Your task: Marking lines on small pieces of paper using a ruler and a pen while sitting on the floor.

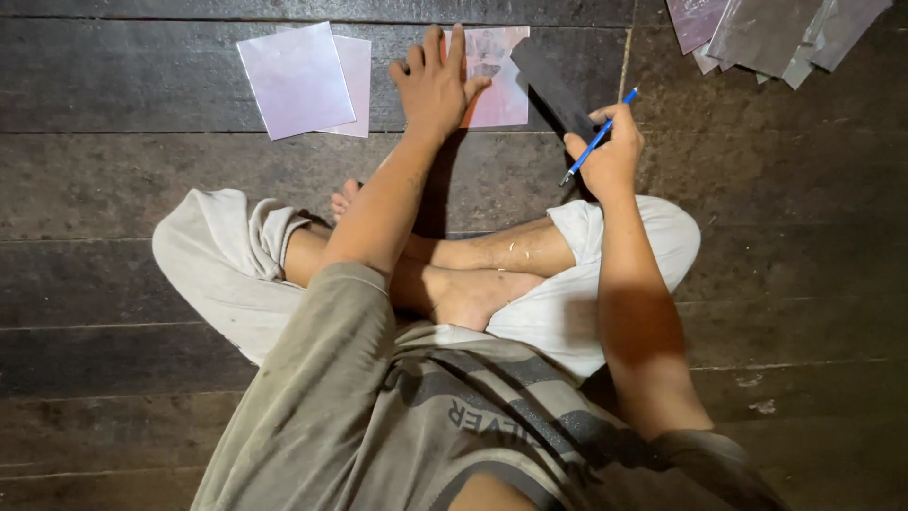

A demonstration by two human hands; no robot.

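Observation:
I sit cross-legged on a dark wooden plank floor (113, 170). My left hand (433, 80) lies flat, fingers spread, on a pinkish sheet of paper with a faint drawing (499, 95). My right hand (610, 151) is closed around a thin blue pen or pencil (600, 138) and also grips the lower end of a dark rectangular sheet (553, 85), which slants up across the pinkish sheet's right edge.
Two pale lilac paper sheets (298, 80) overlap on the floor to the left of my left hand. A fan of several dark grey and purplish sheets (771, 33) lies at the top right. My bare feet and white trousers (218, 274) are in front of me.

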